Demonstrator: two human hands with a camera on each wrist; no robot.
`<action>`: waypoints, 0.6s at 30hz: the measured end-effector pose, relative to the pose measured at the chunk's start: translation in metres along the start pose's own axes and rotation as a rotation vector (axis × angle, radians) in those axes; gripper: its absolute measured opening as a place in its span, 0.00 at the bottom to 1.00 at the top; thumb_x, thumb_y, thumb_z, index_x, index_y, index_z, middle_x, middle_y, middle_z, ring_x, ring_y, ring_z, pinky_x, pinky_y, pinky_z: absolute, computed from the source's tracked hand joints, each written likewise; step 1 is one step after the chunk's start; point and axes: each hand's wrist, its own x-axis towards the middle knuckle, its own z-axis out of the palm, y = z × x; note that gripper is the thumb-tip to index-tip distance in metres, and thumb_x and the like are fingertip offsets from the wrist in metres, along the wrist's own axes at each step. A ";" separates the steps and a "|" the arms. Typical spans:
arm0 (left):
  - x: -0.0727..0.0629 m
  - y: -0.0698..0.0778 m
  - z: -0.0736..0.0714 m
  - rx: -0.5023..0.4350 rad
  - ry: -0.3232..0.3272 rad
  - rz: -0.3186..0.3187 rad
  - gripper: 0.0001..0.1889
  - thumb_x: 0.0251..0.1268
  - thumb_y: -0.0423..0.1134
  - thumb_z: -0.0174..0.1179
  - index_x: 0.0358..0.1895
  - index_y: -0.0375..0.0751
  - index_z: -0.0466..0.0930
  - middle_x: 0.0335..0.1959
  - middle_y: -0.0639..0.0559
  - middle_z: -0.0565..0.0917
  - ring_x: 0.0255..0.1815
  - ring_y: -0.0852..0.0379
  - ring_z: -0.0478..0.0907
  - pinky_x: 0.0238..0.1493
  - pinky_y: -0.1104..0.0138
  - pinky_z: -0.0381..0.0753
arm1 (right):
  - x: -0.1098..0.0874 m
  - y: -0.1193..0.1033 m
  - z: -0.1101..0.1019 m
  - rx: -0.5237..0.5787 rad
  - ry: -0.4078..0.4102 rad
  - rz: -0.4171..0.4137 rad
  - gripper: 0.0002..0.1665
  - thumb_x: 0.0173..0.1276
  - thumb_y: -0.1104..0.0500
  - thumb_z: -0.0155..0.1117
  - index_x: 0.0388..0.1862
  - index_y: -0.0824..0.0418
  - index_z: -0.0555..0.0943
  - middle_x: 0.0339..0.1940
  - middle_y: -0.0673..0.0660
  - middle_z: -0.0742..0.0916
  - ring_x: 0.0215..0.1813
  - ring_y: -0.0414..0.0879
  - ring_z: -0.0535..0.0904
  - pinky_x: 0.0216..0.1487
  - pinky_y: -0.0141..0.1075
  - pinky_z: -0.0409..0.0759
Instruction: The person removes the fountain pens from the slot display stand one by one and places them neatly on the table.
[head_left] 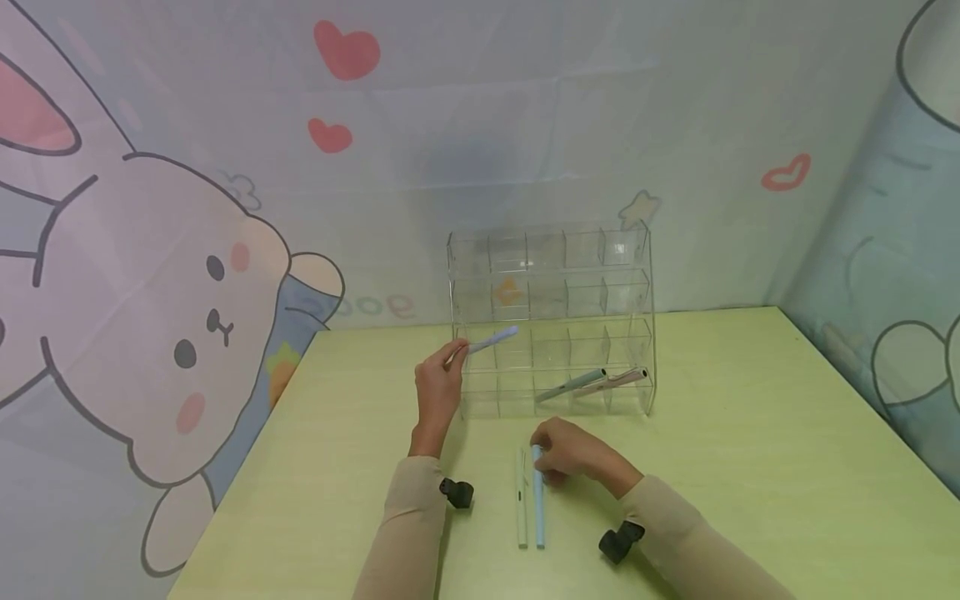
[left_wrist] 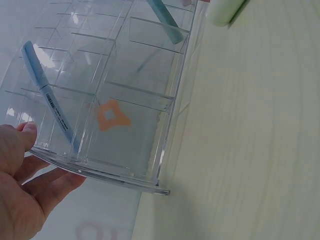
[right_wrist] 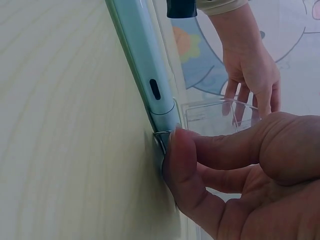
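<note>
A clear plastic rack (head_left: 512,354) with several compartments stands on the table. My left hand (head_left: 440,379) is at its left side; in the left wrist view, the thumb and fingers (left_wrist: 60,187) grip the rack's side edge. Beside that hand, a lilac-blue pen (left_wrist: 47,95) leans in a left compartment. On the table in front of the rack, my right hand (head_left: 572,452) pinches the end of a light blue pen (head_left: 538,512) between thumb and finger. A pale green pen (head_left: 522,508) lies alongside it on the left.
A dark green pen (head_left: 573,385) and a pinkish pen (head_left: 618,380) lean in the rack's bottom row, right of its middle. Behind the table hangs a printed cloth (head_left: 420,167). The table (head_left: 735,433) extends to both sides.
</note>
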 end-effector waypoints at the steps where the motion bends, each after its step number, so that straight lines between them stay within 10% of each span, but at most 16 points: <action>1: 0.000 0.000 0.000 -0.006 -0.003 -0.005 0.09 0.71 0.38 0.63 0.47 0.41 0.90 0.46 0.44 0.88 0.23 0.57 0.80 0.18 0.72 0.66 | 0.000 0.000 0.000 0.000 0.000 0.000 0.22 0.61 0.76 0.64 0.55 0.79 0.77 0.38 0.62 0.82 0.24 0.48 0.83 0.28 0.39 0.83; 18: 0.001 -0.001 0.001 -0.003 0.002 0.007 0.09 0.71 0.38 0.63 0.46 0.39 0.89 0.44 0.43 0.89 0.22 0.58 0.77 0.16 0.72 0.64 | 0.001 0.004 -0.001 -0.015 -0.027 -0.038 0.21 0.62 0.74 0.65 0.55 0.79 0.78 0.31 0.60 0.84 0.23 0.47 0.82 0.27 0.39 0.82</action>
